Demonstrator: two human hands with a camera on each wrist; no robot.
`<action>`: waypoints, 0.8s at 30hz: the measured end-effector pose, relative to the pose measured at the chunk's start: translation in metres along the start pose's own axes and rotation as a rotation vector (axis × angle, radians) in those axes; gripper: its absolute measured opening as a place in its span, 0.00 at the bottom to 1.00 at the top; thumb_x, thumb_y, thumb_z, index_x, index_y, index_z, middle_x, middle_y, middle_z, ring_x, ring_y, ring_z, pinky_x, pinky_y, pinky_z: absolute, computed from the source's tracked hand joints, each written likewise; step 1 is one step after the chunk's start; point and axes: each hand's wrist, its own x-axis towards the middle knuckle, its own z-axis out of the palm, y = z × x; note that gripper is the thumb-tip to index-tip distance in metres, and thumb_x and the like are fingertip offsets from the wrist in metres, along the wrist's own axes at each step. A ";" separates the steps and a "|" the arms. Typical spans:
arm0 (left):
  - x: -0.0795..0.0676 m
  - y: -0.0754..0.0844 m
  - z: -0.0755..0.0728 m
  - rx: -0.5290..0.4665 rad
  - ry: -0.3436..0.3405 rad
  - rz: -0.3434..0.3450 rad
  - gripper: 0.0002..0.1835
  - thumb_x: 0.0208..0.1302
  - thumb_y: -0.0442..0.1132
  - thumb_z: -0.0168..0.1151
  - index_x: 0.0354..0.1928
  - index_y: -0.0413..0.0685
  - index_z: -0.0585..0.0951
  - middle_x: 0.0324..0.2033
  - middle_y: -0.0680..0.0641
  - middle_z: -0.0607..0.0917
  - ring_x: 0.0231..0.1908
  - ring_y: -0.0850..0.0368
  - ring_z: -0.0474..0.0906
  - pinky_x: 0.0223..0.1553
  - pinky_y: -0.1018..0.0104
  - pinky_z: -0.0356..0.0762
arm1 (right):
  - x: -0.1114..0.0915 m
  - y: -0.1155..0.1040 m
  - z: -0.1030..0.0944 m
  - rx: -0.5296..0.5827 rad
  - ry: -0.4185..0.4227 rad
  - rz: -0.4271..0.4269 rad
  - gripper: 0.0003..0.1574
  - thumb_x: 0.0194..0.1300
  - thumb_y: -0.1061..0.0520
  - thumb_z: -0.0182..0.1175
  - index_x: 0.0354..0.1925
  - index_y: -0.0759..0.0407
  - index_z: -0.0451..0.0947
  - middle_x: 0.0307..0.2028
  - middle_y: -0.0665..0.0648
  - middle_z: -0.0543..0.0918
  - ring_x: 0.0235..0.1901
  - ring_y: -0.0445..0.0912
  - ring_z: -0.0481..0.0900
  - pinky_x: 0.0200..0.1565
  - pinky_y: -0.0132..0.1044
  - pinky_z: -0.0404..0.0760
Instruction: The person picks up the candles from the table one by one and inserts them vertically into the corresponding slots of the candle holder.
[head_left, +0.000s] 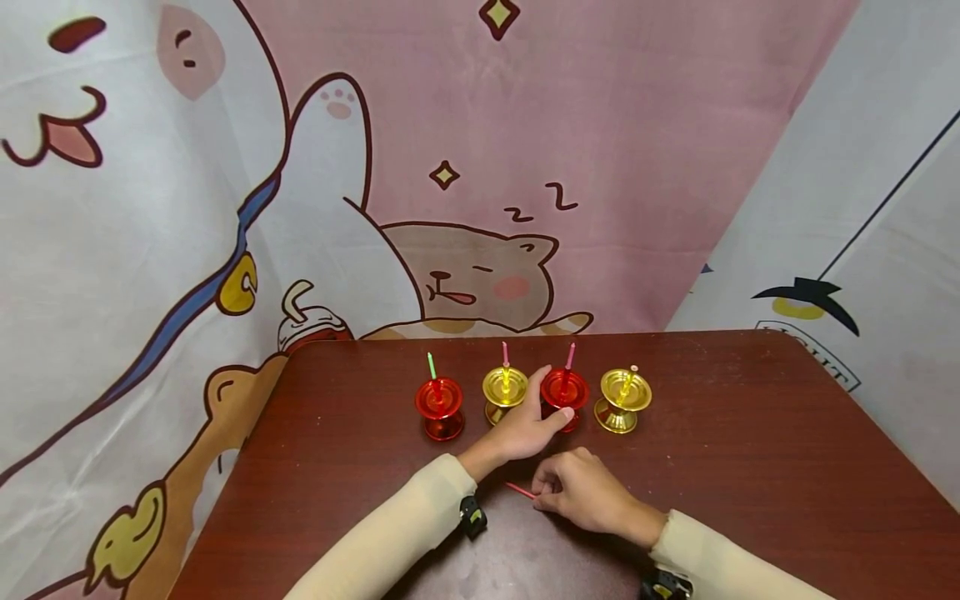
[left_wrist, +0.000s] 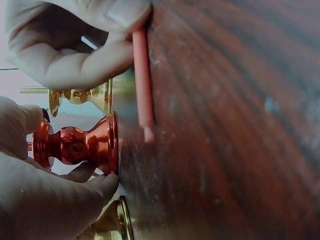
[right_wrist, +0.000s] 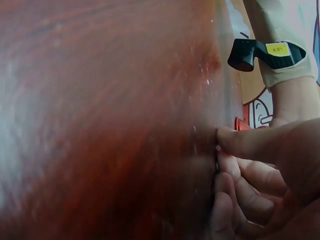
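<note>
My left hand (head_left: 525, 432) grips the right-hand red metal candle holder (head_left: 578, 392), thumb and fingers spread around it. A pink candle (head_left: 571, 357) stands upright in this holder. Closer to me, the fingers of my right hand (head_left: 588, 493) pinch one end of a thin red candle (head_left: 521, 489) low over the tabletop. In the left wrist view that red candle (left_wrist: 143, 80) extends out from the thumb and finger, its wick end free. The held red holder (left_wrist: 75, 145) has its base at the table surface there.
Left of the held holder are a gold holder (head_left: 495, 386) with a pink candle (head_left: 506, 354) and a red holder (head_left: 444, 427) with a green candle (head_left: 431, 365). Another gold holder (head_left: 618, 419) stands to the right. A cartoon-printed cloth (head_left: 637, 167) hangs behind the brown table (head_left: 750, 467).
</note>
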 end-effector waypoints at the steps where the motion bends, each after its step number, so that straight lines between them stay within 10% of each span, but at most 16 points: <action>1: 0.000 -0.001 0.000 -0.001 0.001 0.003 0.46 0.81 0.53 0.63 0.89 0.53 0.49 0.78 0.36 0.72 0.69 0.42 0.78 0.73 0.44 0.71 | -0.001 0.000 -0.002 -0.004 -0.011 -0.006 0.16 0.60 0.57 0.84 0.27 0.43 0.85 0.22 0.31 0.76 0.25 0.27 0.72 0.32 0.32 0.75; 24: 0.001 0.000 0.002 -0.046 -0.006 -0.032 0.46 0.81 0.52 0.64 0.89 0.57 0.50 0.81 0.42 0.69 0.74 0.45 0.73 0.77 0.47 0.66 | -0.025 0.031 -0.035 -0.114 -0.067 -0.101 0.19 0.44 0.63 0.77 0.22 0.40 0.79 0.18 0.28 0.69 0.20 0.27 0.67 0.23 0.25 0.68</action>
